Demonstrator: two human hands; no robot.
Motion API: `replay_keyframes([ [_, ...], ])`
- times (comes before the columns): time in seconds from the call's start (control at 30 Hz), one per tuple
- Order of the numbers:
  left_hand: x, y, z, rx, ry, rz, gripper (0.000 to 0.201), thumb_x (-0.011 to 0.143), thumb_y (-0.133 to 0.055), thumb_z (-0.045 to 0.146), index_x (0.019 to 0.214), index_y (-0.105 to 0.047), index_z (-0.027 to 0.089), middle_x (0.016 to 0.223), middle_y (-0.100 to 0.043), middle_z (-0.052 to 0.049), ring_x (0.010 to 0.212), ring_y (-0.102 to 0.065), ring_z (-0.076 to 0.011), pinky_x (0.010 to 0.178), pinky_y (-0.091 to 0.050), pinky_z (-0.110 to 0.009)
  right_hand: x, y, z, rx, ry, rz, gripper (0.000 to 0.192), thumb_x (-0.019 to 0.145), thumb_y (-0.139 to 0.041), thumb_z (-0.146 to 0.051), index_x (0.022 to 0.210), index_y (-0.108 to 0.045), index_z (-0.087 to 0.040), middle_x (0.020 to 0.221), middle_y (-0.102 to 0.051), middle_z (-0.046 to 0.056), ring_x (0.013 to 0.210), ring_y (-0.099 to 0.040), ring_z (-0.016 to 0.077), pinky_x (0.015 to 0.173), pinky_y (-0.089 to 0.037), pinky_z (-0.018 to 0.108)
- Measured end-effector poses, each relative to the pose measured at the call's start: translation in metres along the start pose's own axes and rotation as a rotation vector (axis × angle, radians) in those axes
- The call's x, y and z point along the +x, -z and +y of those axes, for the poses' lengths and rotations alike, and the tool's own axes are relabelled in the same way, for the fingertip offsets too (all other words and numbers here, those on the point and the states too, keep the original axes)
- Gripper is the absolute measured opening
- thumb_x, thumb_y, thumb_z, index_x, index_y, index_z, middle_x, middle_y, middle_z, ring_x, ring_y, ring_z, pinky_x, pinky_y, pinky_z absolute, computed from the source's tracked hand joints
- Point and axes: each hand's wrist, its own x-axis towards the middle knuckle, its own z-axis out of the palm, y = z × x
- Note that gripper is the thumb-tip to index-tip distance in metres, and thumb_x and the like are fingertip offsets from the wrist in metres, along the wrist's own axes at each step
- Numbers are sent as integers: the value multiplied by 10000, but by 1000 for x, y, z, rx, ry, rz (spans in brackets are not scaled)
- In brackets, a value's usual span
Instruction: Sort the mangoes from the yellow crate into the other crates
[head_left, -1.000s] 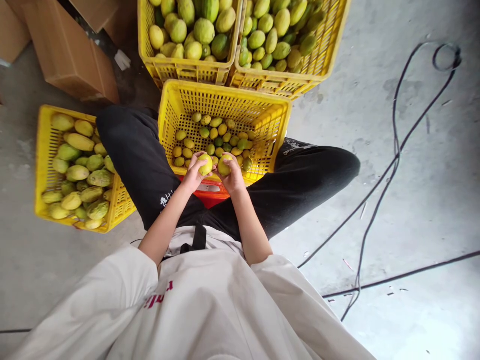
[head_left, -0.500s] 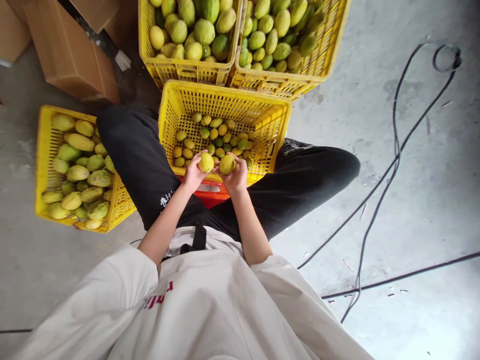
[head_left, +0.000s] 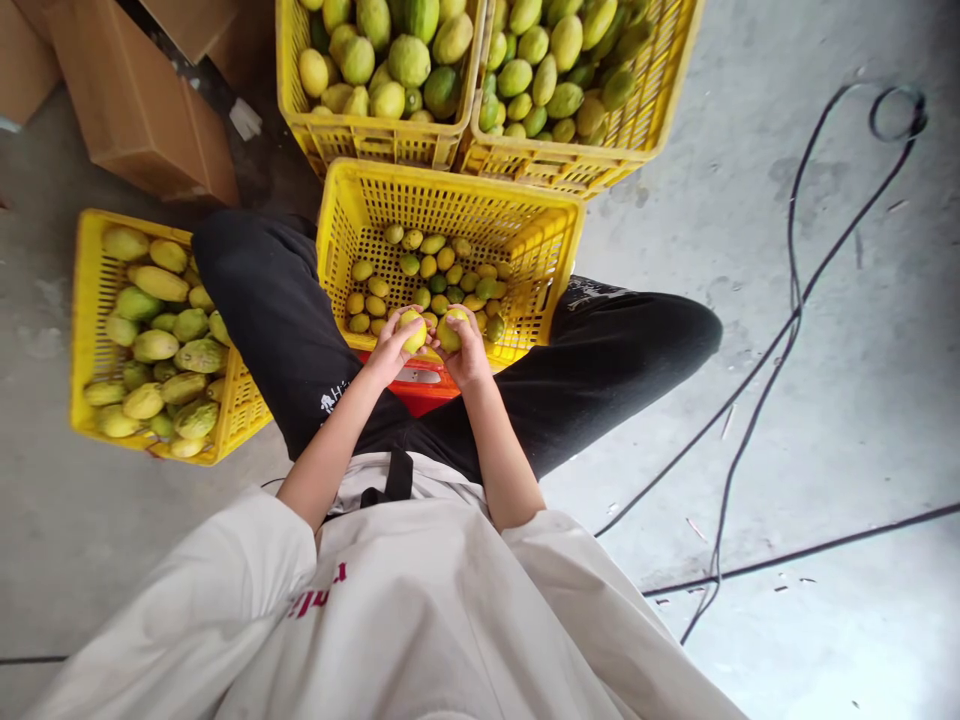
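Observation:
My left hand (head_left: 391, 345) is closed around a yellow lemon (head_left: 413, 331), its thumb lying over the top. Close beside it, my right hand (head_left: 466, 350) grips another yellow lemon (head_left: 450, 332), with fingers wrapped over its upper side. Both hands are above the near edge of a yellow plastic crate (head_left: 450, 185) between my knees. Scattered over the bottom of that crate are several small yellow and green lemons (head_left: 427, 267). The undersides of the two held fruits are hidden by my palms.
Two yellow crates (head_left: 375, 140) full of green-yellow fruit stand beyond the middle one. Another filled crate (head_left: 247, 405) is by my left knee. Cardboard boxes (head_left: 142, 120) lie at the upper left. Black cables (head_left: 796, 310) cross the concrete floor on the right. Something red (head_left: 427, 390) shows between my legs.
Both hands have turned the lemons in place, and the thumb and fingers now cover more of them. The crates and the loose fruit are unmoved.

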Motion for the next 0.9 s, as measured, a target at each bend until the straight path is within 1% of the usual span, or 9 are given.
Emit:
replay_keyframes([
  [0.13, 2, 0, -1, 3, 16, 30, 310, 897, -891, 218, 1120, -677, 216, 874, -748, 16, 713, -709, -117, 624, -477, -216, -1, 0, 0, -21, -2, 2, 392, 836, -850, -280, 1126, -589, -328, 867, -656, -81, 787, -757, 174, 629, -618, 234],
  [0.27, 4, 2, -1, -45, 41, 50, 146, 994, -680, 266, 1129, -704, 216, 885, -771, -27, 767, -751, -174, 632, -527, -247, 1, 1, 0, -34, -7, 7, 371, 858, -859, -278, 1110, -592, -328, 845, -654, -85, 751, -736, 162, 629, -625, 230],
  [0.33, 5, 4, 0, -84, 65, 51, 227, 1021, -561, 287, 1167, -718, 215, 886, -784, -49, 800, -784, -208, 620, -549, -263, 2, 1, 0, -32, -6, 7, 357, 873, -859, -289, 1106, -591, -326, 833, -652, -84, 736, -729, 156, 626, -627, 223],
  [0.4, 5, 5, 1, -111, 78, 56, 293, 1010, -525, 285, 1216, -721, 215, 900, -797, -61, 866, -822, -241, 634, -579, -277, 3, 2, 0, -13, -12, 18, 321, 888, -831, -316, 1106, -596, -319, 820, -658, -71, 751, -742, 169, 627, -631, 228],
  [0.53, 6, 4, 1, -149, 64, 86, 299, 979, -561, 245, 1242, -700, 221, 968, -817, -62, 969, -853, -260, 745, -654, -307, 5, 2, -2, 82, -41, 46, 256, 913, -717, -444, 1088, -607, -293, 850, -715, -9, 892, -808, 252, 726, -707, 341],
  [0.63, 5, 3, 1, -172, -8, 81, 212, 987, -651, 236, 1198, -671, 238, 1050, -827, -47, 929, -843, -206, 780, -661, -281, 4, 3, -4, 127, -16, 35, 307, 898, -695, -525, 1066, -595, -287, 965, -780, 47, 1060, -826, 315, 855, -741, 457],
  [0.7, 4, 3, 1, -169, -69, 70, 202, 975, -730, 226, 1159, -652, 251, 1050, -820, -32, 865, -820, -167, 735, -636, -240, 3, 2, -5, 127, -1, 19, 337, 886, -715, -547, 1062, -595, -287, 1016, -795, 66, 1120, -821, 334, 886, -745, 494],
  [0.8, 1, 3, 3, -149, -108, 69, 268, 945, -815, 212, 1129, -629, 269, 961, -780, 6, 748, -772, -129, 599, -541, -186, 2, 2, -6, 96, -18, -9, 362, 878, -772, -546, 1069, -624, -277, 1003, -785, 68, 1061, -826, 321, 845, -757, 477],
  [0.9, 0, 3, 3, -110, -79, 83, 340, 907, -882, 238, 1133, -630, 272, 936, -747, 24, 705, -740, -115, 555, -481, -178, 3, 2, -4, 77, -15, 12, 364, 877, -822, -506, 1089, -634, -277, 915, -741, 15, 886, -806, 244, 716, -734, 357],
])
